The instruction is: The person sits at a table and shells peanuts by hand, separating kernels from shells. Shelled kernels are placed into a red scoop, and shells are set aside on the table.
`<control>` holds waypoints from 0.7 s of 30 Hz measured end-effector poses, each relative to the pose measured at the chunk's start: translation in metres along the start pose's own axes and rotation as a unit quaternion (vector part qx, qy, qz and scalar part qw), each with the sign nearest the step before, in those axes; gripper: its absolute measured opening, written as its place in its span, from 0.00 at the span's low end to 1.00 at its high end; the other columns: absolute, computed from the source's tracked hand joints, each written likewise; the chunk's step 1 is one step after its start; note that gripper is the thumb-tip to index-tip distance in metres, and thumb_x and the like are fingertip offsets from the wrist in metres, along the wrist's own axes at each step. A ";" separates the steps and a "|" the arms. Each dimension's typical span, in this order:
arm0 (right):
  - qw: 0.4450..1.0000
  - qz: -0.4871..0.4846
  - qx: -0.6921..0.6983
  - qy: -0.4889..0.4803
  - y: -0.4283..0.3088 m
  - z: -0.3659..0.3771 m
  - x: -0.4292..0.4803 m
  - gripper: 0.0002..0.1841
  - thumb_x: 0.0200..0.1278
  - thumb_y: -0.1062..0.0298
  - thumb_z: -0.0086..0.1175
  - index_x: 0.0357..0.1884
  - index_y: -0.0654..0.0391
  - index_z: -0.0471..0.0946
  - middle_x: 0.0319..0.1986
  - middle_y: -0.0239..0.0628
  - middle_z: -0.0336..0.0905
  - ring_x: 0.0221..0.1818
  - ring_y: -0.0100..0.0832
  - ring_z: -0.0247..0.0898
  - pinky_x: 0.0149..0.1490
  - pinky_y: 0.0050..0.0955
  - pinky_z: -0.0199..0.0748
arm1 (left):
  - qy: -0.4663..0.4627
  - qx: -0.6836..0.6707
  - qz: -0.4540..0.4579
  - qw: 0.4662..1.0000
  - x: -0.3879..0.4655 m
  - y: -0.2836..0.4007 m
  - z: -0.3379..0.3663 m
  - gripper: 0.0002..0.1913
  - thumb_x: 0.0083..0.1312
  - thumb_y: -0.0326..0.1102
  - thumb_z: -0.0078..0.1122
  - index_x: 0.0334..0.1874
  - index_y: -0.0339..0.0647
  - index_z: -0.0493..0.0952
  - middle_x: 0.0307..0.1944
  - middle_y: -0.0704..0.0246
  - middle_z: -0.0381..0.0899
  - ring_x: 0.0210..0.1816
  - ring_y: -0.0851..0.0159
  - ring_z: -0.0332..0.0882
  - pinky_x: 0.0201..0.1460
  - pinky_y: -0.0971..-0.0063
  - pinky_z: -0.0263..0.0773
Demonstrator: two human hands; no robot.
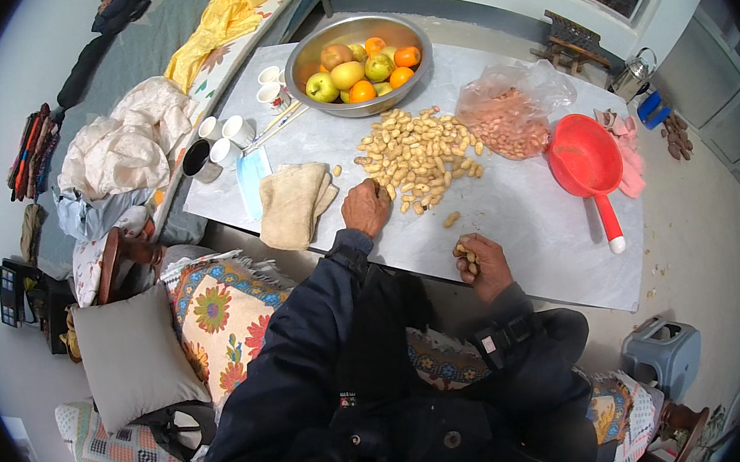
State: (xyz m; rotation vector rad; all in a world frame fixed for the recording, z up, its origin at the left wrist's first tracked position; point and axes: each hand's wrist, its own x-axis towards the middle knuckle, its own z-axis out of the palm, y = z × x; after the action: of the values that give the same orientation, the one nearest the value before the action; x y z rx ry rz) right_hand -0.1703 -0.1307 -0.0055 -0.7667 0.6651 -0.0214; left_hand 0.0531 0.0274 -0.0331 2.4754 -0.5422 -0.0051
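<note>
A heap of unshelled peanuts [416, 152] is spread on the grey-topped table [517, 215]. At the heap's near left edge rests my left hand [366, 209], back up and fingers curled. Its fingertips are hidden, so what may be under them does not show. Several unshelled peanuts are held in the curled fingers of my right hand [486, 267], at the table's near edge. One loose peanut [451, 219] lies between the heap and this hand. Behind the heap, to the right, a clear plastic bag [510, 115] holds reddish shelled peanuts.
A steel basin [364, 106] of fruit stands at the back. Left are paper cups [238, 130], chopsticks [274, 127], a blue face mask [252, 179] and a folded beige cloth [293, 205]. A red plastic ladle [584, 154] lies right. A grey stool [662, 356] stands on the floor.
</note>
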 end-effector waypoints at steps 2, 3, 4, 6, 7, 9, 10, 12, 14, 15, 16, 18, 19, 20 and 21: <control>1.000 -0.007 0.002 -0.013 0.001 -0.001 0.002 0.06 0.70 0.65 0.57 0.38 0.55 0.76 0.31 0.33 0.78 0.24 0.22 0.70 0.23 0.20 0.64 | -0.016 0.024 -0.004 1.000 -0.004 -0.001 -0.004 0.13 0.60 0.38 0.60 0.32 0.33 0.81 0.30 0.45 0.83 0.34 0.39 0.82 0.39 0.47 0.76; 1.000 -0.004 0.002 -0.014 0.002 -0.001 0.003 0.06 0.70 0.65 0.58 0.38 0.55 0.77 0.31 0.33 0.80 0.25 0.23 0.73 0.23 0.20 0.65 | -0.026 0.024 -0.002 0.999 -0.006 -0.002 -0.007 0.13 0.60 0.38 0.59 0.32 0.32 0.82 0.30 0.44 0.83 0.34 0.38 0.82 0.39 0.47 0.76; 1.000 -0.003 0.003 -0.017 0.003 -0.001 0.004 0.05 0.69 0.65 0.59 0.39 0.56 0.78 0.32 0.33 0.81 0.27 0.24 0.76 0.24 0.20 0.67 | -0.034 0.022 0.001 0.999 -0.010 -0.003 -0.011 0.13 0.59 0.38 0.59 0.31 0.32 0.82 0.30 0.43 0.82 0.34 0.37 0.81 0.39 0.46 0.76; 1.000 0.002 -0.007 -0.020 0.006 -0.001 0.005 0.06 0.70 0.65 0.59 0.41 0.56 0.79 0.33 0.33 0.83 0.29 0.25 0.80 0.25 0.20 0.69 | -0.037 0.013 0.029 0.999 -0.022 -0.001 -0.015 0.13 0.60 0.37 0.60 0.28 0.30 0.81 0.25 0.50 0.83 0.26 0.45 0.82 0.34 0.54 0.77; 1.000 0.006 -0.019 -0.021 0.007 0.000 0.006 0.07 0.70 0.65 0.59 0.42 0.56 0.80 0.33 0.32 0.83 0.31 0.25 0.81 0.25 0.20 0.69 | -0.075 -0.105 0.003 0.992 -0.031 0.003 -0.016 0.12 0.61 0.36 0.61 0.29 0.31 0.81 0.23 0.55 0.82 0.24 0.52 0.80 0.30 0.59 0.75; 0.999 0.014 -0.039 -0.026 0.010 0.003 0.006 0.09 0.72 0.63 0.58 0.46 0.57 0.80 0.34 0.32 0.83 0.33 0.25 0.82 0.27 0.20 0.71 | -0.163 -0.320 -0.080 0.930 -0.050 0.018 -0.012 0.12 0.63 0.36 0.64 0.31 0.32 0.82 0.20 0.64 0.79 0.19 0.64 0.77 0.23 0.69 0.71; 0.998 0.017 -0.049 -0.030 0.010 0.004 0.006 0.10 0.73 0.62 0.57 0.48 0.57 0.80 0.35 0.32 0.83 0.34 0.25 0.82 0.28 0.20 0.71 | -0.184 -0.383 -0.091 0.900 -0.061 0.025 -0.010 0.11 0.64 0.36 0.65 0.31 0.32 0.81 0.19 0.68 0.77 0.19 0.70 0.73 0.22 0.74 0.68; 0.998 0.023 -0.053 -0.028 0.011 0.007 0.006 0.12 0.74 0.60 0.56 0.49 0.57 0.80 0.35 0.31 0.83 0.34 0.25 0.83 0.28 0.20 0.71 | -0.233 -0.458 -0.091 0.853 -0.081 0.041 -0.004 0.10 0.66 0.34 0.64 0.33 0.32 0.81 0.19 0.71 0.75 0.19 0.75 0.70 0.20 0.78 0.65; 0.999 0.021 -0.038 -0.029 0.012 0.008 0.006 0.12 0.74 0.58 0.57 0.47 0.56 0.81 0.35 0.30 0.84 0.33 0.25 0.83 0.27 0.20 0.71 | -0.216 -0.374 0.016 0.902 -0.088 0.052 0.003 0.10 0.68 0.33 0.63 0.32 0.32 0.81 0.21 0.71 0.76 0.19 0.76 0.70 0.21 0.78 0.65; 0.998 0.022 -0.049 -0.019 0.012 0.007 0.005 0.13 0.74 0.57 0.56 0.47 0.56 0.81 0.34 0.29 0.84 0.33 0.25 0.83 0.27 0.21 0.71 | -0.195 -0.336 0.064 0.919 -0.091 0.056 0.007 0.11 0.70 0.33 0.62 0.32 0.32 0.80 0.22 0.71 0.76 0.19 0.76 0.70 0.21 0.78 0.66; 0.998 0.017 -0.054 -0.021 0.013 0.007 0.005 0.13 0.74 0.56 0.56 0.47 0.56 0.81 0.34 0.29 0.84 0.33 0.25 0.83 0.27 0.21 0.71 | -0.179 -0.345 0.090 0.917 -0.092 0.058 0.008 0.10 0.70 0.33 0.62 0.33 0.32 0.80 0.22 0.71 0.76 0.19 0.76 0.70 0.21 0.78 0.66; 0.998 0.007 -0.059 -0.022 0.016 0.005 0.005 0.14 0.75 0.55 0.56 0.47 0.56 0.81 0.34 0.30 0.84 0.32 0.24 0.83 0.27 0.21 0.71 | -0.203 -0.348 0.066 0.913 -0.094 0.060 0.009 0.10 0.70 0.33 0.62 0.34 0.32 0.80 0.23 0.71 0.77 0.19 0.76 0.71 0.21 0.79 0.67; 0.998 0.002 -0.058 -0.021 0.018 0.004 0.005 0.14 0.75 0.55 0.56 0.47 0.55 0.81 0.34 0.30 0.84 0.32 0.24 0.82 0.26 0.21 0.71 | -0.197 -0.365 0.073 0.907 -0.094 0.060 0.007 0.09 0.70 0.32 0.61 0.35 0.32 0.80 0.23 0.71 0.77 0.19 0.76 0.71 0.21 0.79 0.67; 0.998 -0.002 -0.057 -0.020 0.019 0.003 0.006 0.14 0.75 0.54 0.56 0.46 0.55 0.81 0.34 0.30 0.84 0.31 0.24 0.82 0.26 0.21 0.71 | -0.210 -0.375 0.054 0.901 -0.094 0.059 0.005 0.08 0.70 0.32 0.61 0.36 0.32 0.80 0.23 0.71 0.77 0.19 0.76 0.72 0.20 0.79 0.67; 0.998 -0.002 -0.056 -0.027 0.020 0.002 0.007 0.14 0.75 0.54 0.56 0.46 0.56 0.80 0.34 0.31 0.83 0.30 0.24 0.81 0.26 0.21 0.71 | -0.224 -0.384 0.034 0.895 -0.095 0.058 0.002 0.08 0.70 0.31 0.61 0.37 0.32 0.80 0.23 0.70 0.78 0.19 0.76 0.72 0.20 0.80 0.67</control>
State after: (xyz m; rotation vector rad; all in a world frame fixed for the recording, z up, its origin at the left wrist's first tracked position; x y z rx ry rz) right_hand -0.1683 -0.1166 -0.0212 -0.8748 0.6173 0.0324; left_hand -0.0558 0.0197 -0.0130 1.6638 -0.6564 -0.6508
